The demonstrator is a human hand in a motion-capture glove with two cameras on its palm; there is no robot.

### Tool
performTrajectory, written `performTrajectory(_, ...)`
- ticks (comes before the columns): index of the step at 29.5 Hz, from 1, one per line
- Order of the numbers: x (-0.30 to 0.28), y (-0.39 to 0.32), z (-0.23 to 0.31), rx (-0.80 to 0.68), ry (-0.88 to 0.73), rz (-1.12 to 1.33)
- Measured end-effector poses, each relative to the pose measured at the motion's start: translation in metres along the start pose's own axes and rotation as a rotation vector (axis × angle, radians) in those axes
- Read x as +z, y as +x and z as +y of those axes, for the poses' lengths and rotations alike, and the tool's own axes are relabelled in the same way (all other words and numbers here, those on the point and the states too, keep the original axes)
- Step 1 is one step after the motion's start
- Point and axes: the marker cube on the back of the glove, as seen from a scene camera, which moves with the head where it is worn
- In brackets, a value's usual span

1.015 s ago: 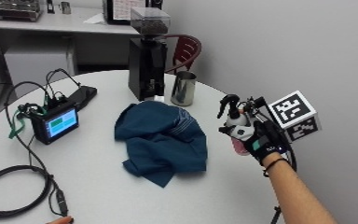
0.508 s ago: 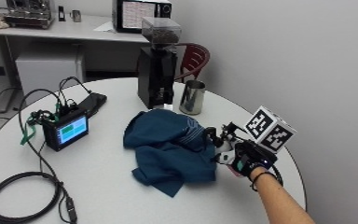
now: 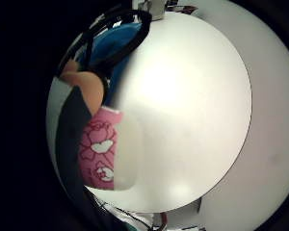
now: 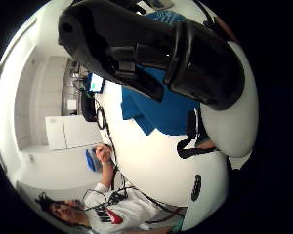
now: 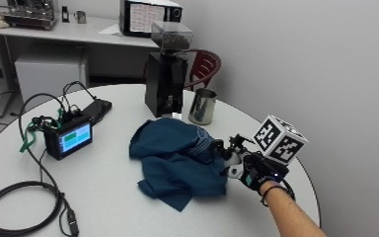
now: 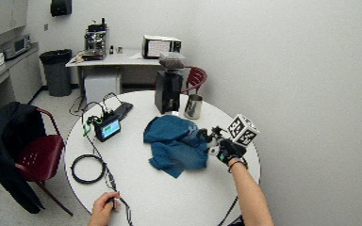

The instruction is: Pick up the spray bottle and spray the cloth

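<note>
A crumpled blue cloth [image 5: 173, 158] lies in the middle of the round white table [image 5: 110, 197]. My gloved right hand [image 5: 258, 173] is just off the cloth's right edge and grips a small spray bottle [image 5: 232, 168]. The bottle's black spray head [image 5: 231, 145] points at the cloth, close to its folds. The little finger side palm view shows the bottle's pink flowered label [image 3: 100, 154] and its pale body against the palm. In the thumb side palm view the black spray head [image 4: 146, 48] fills the foreground, with the blue cloth [image 4: 158, 109] right behind it.
A black coffee grinder [image 5: 165, 79] and a metal cup [image 5: 203, 106] stand behind the cloth. A small device with a green screen [image 5: 71, 139] and its cables sit at the left, and a coiled cable [image 5: 15, 207] lies near the front left. The bare left hand [image 6: 102, 207] rests by that cable.
The camera has shifted. My hand with the bottle has come down and closer to the cloth's right edge, and it has hardly moved in the last half second.
</note>
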Motion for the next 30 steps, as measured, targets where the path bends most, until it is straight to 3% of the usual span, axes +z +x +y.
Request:
performTrajectory(8,-0.059,-0.026,-0.010,-0.026,0.103,0.034)
performTrajectory(18,-0.004,0.002,0.001,0.015,-0.018,0.079)
performTrajectory(26,-0.080,-0.004,-0.001,0.029,0.140,0.109)
performTrajectory(30,-0.067,0.006,0.002,0.055,0.132,0.136)
